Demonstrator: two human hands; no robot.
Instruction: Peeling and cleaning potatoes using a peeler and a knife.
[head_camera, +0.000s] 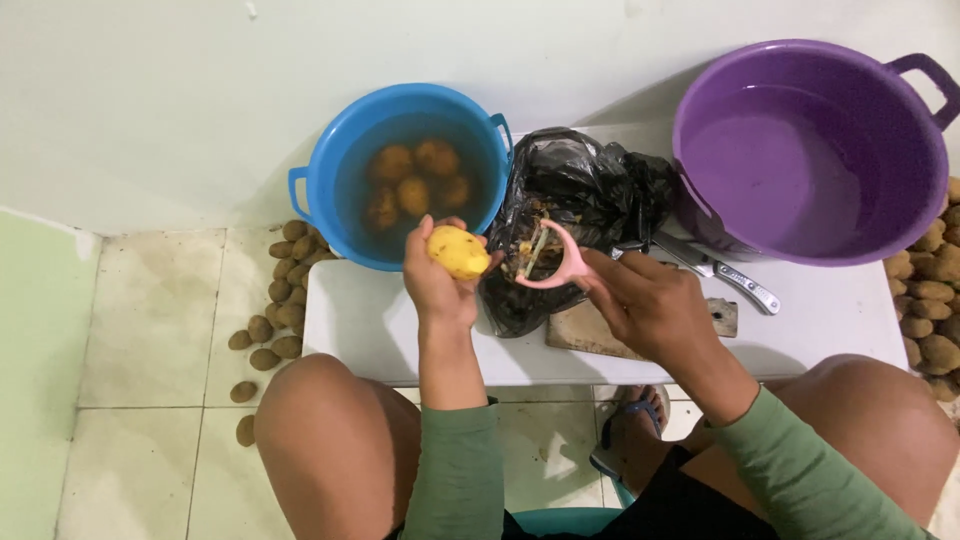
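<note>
Peeled potato (458, 252) in left hand (436, 280), just beside peeler (555, 262) in right hand (645, 305)

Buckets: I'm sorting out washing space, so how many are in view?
2. A blue bucket stands at the table's back left, holding water and potatoes. A purple bucket stands at the back right, holding water only. More may sit outside the frame.

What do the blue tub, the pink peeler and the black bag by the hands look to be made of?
Blue tub: likely moulded plastic, smooth with a slight sheen, handles formed in one piece with the rim.
Pink peeler, held in the right hand: plastic frame by its even matte colour; the blade is too small to judge.
Black bag: thin plastic film, crinkled and glossy.
</note>
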